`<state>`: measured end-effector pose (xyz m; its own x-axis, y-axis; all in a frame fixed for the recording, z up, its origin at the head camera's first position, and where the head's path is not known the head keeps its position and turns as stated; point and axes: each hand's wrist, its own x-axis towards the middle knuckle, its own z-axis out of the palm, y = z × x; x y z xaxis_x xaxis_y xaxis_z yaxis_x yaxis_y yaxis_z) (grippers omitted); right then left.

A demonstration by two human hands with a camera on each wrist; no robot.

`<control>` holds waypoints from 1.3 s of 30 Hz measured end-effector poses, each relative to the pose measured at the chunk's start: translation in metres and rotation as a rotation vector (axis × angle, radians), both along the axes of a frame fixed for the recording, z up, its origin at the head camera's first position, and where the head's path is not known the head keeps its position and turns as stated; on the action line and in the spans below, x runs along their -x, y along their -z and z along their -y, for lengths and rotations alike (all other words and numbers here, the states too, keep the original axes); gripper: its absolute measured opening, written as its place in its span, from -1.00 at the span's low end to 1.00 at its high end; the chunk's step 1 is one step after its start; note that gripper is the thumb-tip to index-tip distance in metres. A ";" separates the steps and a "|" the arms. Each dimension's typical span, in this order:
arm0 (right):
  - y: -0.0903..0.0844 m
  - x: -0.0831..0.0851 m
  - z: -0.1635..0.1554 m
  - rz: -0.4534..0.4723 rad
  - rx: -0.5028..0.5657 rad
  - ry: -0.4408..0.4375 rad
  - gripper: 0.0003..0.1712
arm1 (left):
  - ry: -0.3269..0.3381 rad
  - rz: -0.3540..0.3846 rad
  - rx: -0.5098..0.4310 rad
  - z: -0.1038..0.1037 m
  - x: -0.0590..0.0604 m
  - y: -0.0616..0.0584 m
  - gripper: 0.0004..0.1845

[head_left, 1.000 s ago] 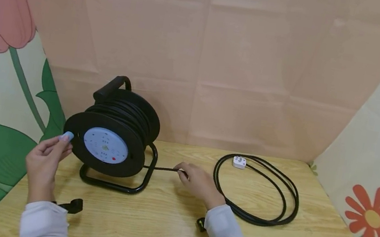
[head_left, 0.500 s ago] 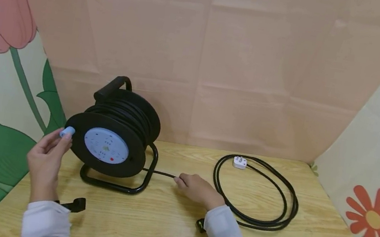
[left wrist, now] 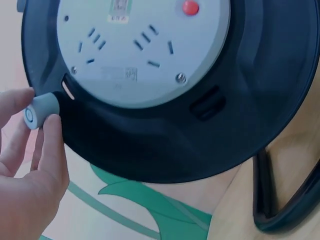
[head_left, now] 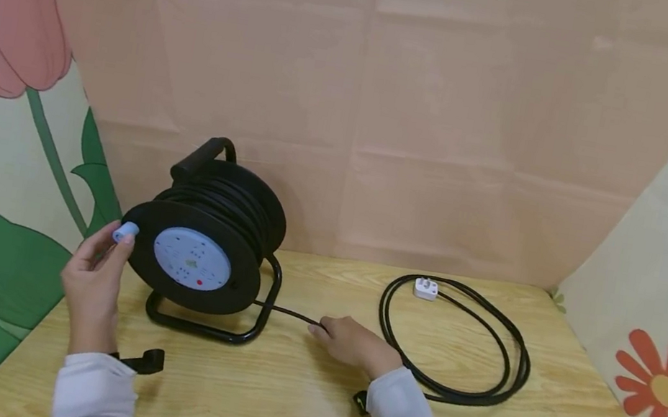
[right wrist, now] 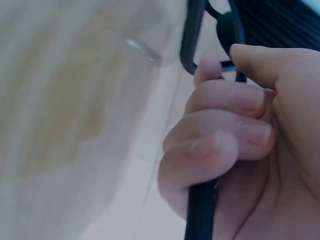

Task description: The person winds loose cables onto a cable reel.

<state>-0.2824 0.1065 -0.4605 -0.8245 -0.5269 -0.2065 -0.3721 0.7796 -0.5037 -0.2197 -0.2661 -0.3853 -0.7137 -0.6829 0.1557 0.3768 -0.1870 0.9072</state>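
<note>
A black cable reel [head_left: 204, 218] stands at the left of the table with black cable wound on its drum. Its round pale blue socket panel [left wrist: 135, 65] carries a red button. On the reel's rim, my left hand [head_left: 96, 287] pinches a light blue knob [left wrist: 44, 110] between thumb and fingers. Out of the reel runs a stretch of cable [head_left: 291, 313] toward the right. My right hand [head_left: 354, 345] grips this cable low over the table, and in the right wrist view several fingers curl round the black cable [right wrist: 200, 210].
Loose coils of cable [head_left: 523, 373] lie on the table [head_left: 251, 399] at the right, with a white plug [head_left: 425, 289] inside the loop. The reel's tubular stand [head_left: 203, 331] rests on the wood. A pink sheet [head_left: 429, 107] hangs behind.
My right hand has come nearer to me, bringing the cable with it. The left fingers have shifted on the knob, so more of it shows. The head view has shifted slightly.
</note>
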 end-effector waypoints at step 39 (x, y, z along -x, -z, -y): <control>-0.040 -0.021 -0.101 -0.513 -0.183 0.031 -0.62 | -0.035 -0.122 0.077 -0.026 0.005 -0.012 -0.61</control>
